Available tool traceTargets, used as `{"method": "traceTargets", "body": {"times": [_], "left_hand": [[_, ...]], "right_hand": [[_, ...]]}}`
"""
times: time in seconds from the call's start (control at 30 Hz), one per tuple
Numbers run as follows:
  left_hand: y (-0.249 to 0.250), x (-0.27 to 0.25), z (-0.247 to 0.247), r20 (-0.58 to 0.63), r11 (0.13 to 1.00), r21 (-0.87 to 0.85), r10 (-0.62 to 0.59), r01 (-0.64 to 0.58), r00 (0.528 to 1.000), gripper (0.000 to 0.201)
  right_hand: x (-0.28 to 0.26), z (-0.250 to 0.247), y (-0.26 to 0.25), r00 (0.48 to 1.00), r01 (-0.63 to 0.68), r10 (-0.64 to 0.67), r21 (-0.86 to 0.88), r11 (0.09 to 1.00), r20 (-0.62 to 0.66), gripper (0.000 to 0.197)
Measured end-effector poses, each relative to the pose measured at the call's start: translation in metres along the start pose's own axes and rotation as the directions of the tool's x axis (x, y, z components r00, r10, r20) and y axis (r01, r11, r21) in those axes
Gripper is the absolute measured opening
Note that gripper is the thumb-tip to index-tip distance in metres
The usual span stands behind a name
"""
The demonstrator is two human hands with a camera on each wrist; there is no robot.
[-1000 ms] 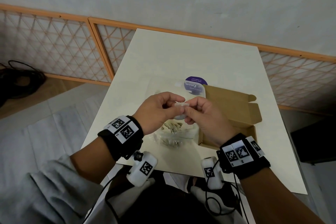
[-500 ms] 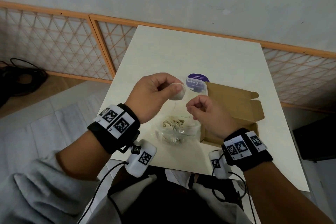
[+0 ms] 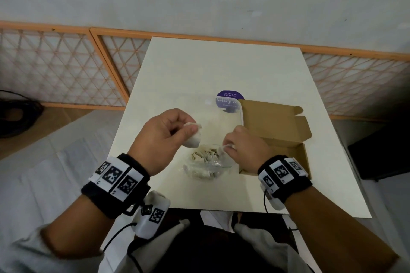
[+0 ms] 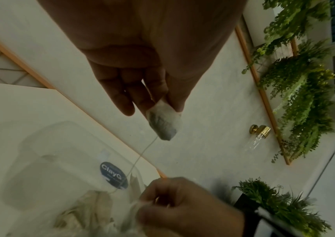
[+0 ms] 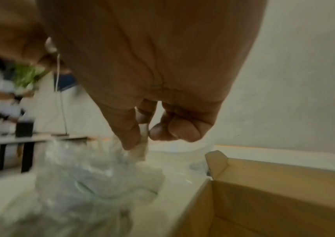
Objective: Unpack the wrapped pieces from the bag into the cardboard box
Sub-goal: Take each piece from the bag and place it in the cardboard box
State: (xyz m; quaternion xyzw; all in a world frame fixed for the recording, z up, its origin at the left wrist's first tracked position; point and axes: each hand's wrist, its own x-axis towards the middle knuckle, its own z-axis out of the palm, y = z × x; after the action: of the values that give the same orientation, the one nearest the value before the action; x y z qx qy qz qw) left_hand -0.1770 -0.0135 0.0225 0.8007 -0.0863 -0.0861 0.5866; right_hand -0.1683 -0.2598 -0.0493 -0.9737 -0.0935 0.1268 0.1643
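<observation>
Left hand (image 3: 163,137): raised above the table, thumb and fingers pinching one wrapped piece (image 3: 193,137), a small white pouch with a thin string (image 4: 142,156) running down from it toward the bag.

Right hand (image 3: 245,148): lower, beside the near left corner of the box, fingers curled, thumb and forefinger pinching a scrap of pale wrapping (image 5: 142,144) at the mouth of the bag. What lies behind that scrap is blurred.

Bag (image 3: 205,165): clear plastic, resting on the table between the hands, crumpled, with more pale wrapped pieces (image 3: 205,154) heaped inside. A round purple label (image 3: 229,99) shows on its far part.

Cardboard box (image 3: 286,137): brown, open, lid flap folded back, standing on the table just right of the bag; its inside is mostly hidden by the right wrist.

Table (image 3: 221,68): cream top, against a lattice rail (image 3: 55,66).
</observation>
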Motion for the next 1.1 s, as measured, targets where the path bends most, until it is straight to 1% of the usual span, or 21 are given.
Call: {"method": "traceTargets", "body": {"times": [0.1, 0.17, 0.27, 0.37, 0.43, 0.53, 0.6, 0.7, 0.77, 0.83, 0.87, 1.03, 1.1], "left_hand": [[-0.005, -0.001, -0.002, 0.029, 0.997, 0.070, -0.015, 0.013, 0.999, 0.006], [-0.005, -0.001, -0.002, 0.065, 0.994, 0.105, -0.038, 0.031, 0.997, 0.007], [-0.002, -0.002, 0.001, 0.118, 0.994, 0.100, -0.047, 0.036, 0.992, 0.006], [0.007, -0.002, 0.005, 0.149, 0.993, 0.117, -0.020, 0.002, 0.989, 0.005], [0.017, 0.000, 0.008, 0.189, 0.998, 0.063, -0.010, -0.002, 0.982, 0.005], [0.035, 0.006, 0.012, 0.232, 0.998, -0.029, 0.059, -0.054, 0.971, 0.005], [0.044, 0.012, 0.016, 0.249, 0.995, -0.065, 0.083, -0.069, 0.965, 0.006], [0.051, 0.020, 0.020, 0.196, 0.996, 0.004, 0.083, -0.085, 0.977, 0.011], [0.053, 0.022, 0.021, 0.151, 0.995, 0.030, 0.091, -0.097, 0.984, 0.012], [0.052, 0.021, 0.018, 0.102, 0.996, 0.001, 0.093, -0.094, 0.990, 0.011], [0.051, 0.021, 0.016, 0.082, 0.996, -0.010, 0.089, -0.089, 0.993, 0.010], [0.047, 0.016, 0.013, 0.052, 0.995, -0.082, 0.055, -0.050, 0.997, 0.011], [0.048, 0.013, 0.014, 0.071, 0.993, -0.116, 0.044, -0.035, 0.996, 0.012]], "right_hand": [[-0.010, -0.017, -0.001, 0.998, -0.003, 0.015, 0.190, 0.982, -0.060, 0.013], [-0.019, -0.034, -0.004, 0.997, 0.007, 0.022, 0.350, 0.937, -0.077, 0.012], [-0.028, -0.057, -0.009, 0.992, 0.062, 0.017, 0.590, 0.805, -0.126, 0.014], [-0.032, -0.074, -0.015, 0.987, 0.096, 0.028, 0.720, 0.688, -0.159, 0.019], [-0.034, -0.083, -0.017, 0.984, 0.121, 0.017, 0.735, 0.668, -0.178, 0.020], [-0.036, -0.092, -0.023, 0.983, 0.157, -0.038, 0.731, 0.664, -0.177, 0.019], [-0.037, -0.096, -0.027, 0.983, 0.175, -0.080, 0.732, 0.658, -0.163, 0.018], [-0.038, -0.097, -0.029, 0.984, 0.174, -0.094, 0.747, 0.642, -0.148, 0.017], [-0.039, -0.097, -0.027, 0.988, 0.149, -0.069, 0.784, 0.603, -0.135, 0.018], [-0.041, -0.098, -0.022, 0.993, 0.114, -0.048, 0.817, 0.565, -0.106, 0.016], [-0.042, -0.098, -0.020, 0.995, 0.101, -0.038, 0.822, 0.561, -0.096, 0.014], [-0.044, -0.105, -0.010, 0.992, 0.098, 0.006, 0.813, 0.574, -0.124, 0.022], [-0.044, -0.108, -0.011, 0.988, 0.113, 0.022, 0.805, 0.582, -0.155, 0.022]]}}
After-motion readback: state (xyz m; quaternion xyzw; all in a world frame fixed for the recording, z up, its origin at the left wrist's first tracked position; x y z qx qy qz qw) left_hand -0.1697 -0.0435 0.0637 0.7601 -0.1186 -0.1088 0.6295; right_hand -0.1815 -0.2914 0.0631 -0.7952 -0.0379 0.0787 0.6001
